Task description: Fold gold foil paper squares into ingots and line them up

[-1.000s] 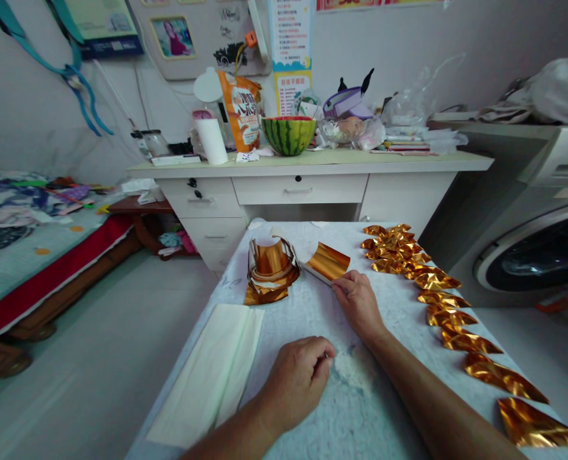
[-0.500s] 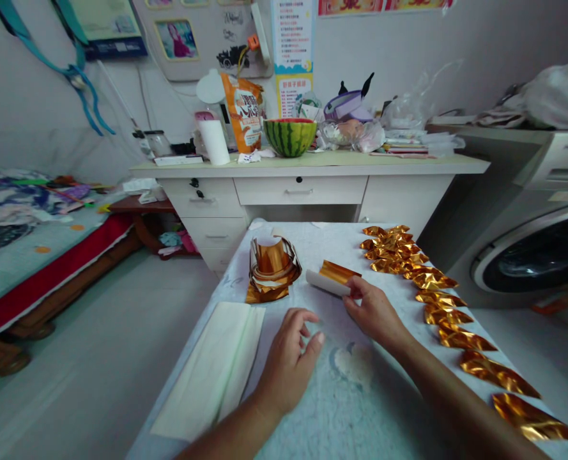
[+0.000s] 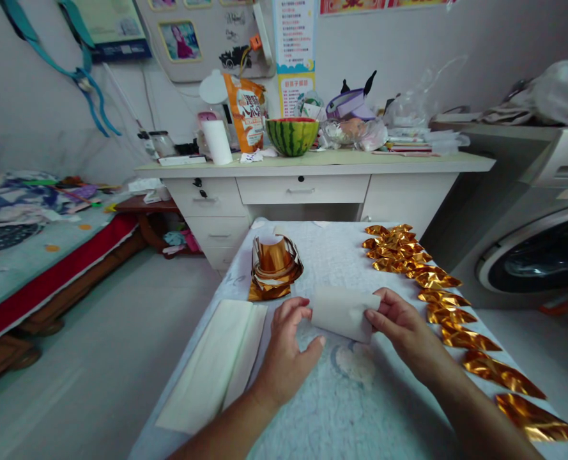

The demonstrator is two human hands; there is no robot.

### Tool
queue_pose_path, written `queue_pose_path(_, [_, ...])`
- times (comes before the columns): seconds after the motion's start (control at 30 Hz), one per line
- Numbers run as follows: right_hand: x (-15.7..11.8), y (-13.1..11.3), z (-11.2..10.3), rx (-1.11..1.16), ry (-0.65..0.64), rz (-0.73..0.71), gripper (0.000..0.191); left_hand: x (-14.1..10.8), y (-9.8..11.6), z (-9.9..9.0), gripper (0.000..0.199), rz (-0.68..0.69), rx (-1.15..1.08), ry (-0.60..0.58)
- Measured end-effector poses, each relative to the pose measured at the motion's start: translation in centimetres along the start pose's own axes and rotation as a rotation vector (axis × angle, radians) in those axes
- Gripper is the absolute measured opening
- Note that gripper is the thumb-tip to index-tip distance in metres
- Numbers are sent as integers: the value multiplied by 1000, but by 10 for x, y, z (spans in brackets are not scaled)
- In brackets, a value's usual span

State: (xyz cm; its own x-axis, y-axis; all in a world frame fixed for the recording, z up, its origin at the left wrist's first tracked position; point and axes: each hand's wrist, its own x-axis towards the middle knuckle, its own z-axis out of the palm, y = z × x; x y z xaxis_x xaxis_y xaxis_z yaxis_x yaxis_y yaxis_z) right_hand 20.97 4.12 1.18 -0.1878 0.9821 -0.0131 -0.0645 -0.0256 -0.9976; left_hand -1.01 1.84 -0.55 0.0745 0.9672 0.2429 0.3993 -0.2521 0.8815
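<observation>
"Paper sheet (image 3: 338,313), white, thin and rectangular, over the middle of that table draped in pale blue cloth (image 3: 384,409): which hand has it?"

"The right hand (image 3: 403,326). Thumb and fingers are pinched together on its right edge."

"And the left hand (image 3: 288,358)?"

"Fingers parted, thumb spread well away from them. The fingertips are right at the sheet's left edge; from where I stand I can't tell whether they touch it."

"What's beyond that hand?"

"A curled stack of shiny gold foil sheets with white backs (image 3: 271,259). Nearer, beside the left forearm, lies a long flat off-white folded piece (image 3: 207,367), paper or cloth, I can't tell."

"And on the right?"

"A line of twisted gold foil pieces (image 3: 449,315) along the table's right edge, bunched together at the far end. Past the table, half a dark-striped green watermelon (image 3: 292,138) sits on a white wooden-looking desk (image 3: 264,190)"
</observation>
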Motion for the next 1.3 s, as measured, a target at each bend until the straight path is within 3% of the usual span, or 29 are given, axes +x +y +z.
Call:
queue_pose_path(0.1, [3,6,-1,46,46,-13,33,3,2,-3,2,7,47,-27])
queue_pose_path(0.23, [2,11,-3,26,48,3,35,5,0,-3,9,-28,-21,-46])
queue_pose_path(0.43, [-3,15,-5,-321,-43,-48,40,3,-5,1,12,-142,-169,-40])
queue_pose_path(0.57, [-3,17,-3,-452,9,-103,34,3,-4,3,33,-180,-193,-30])
queue_pose_path(0.8, [-6,16,2,-400,63,-73,32,0,-6,5,56,-207,-123,-75])
queue_pose_path(0.97, [-6,23,1,-395,67,11,20,0,-5,4,77,-193,111,-90])
queue_pose_path(1.17, [-7,27,-3,-697,30,-24,13,-1,-1,1,37,-120,455,-278])
queue_pose_path(1.3, [-8,21,-2,-890,-39,-110,15,-3,-1,0,34,39,523,-273])
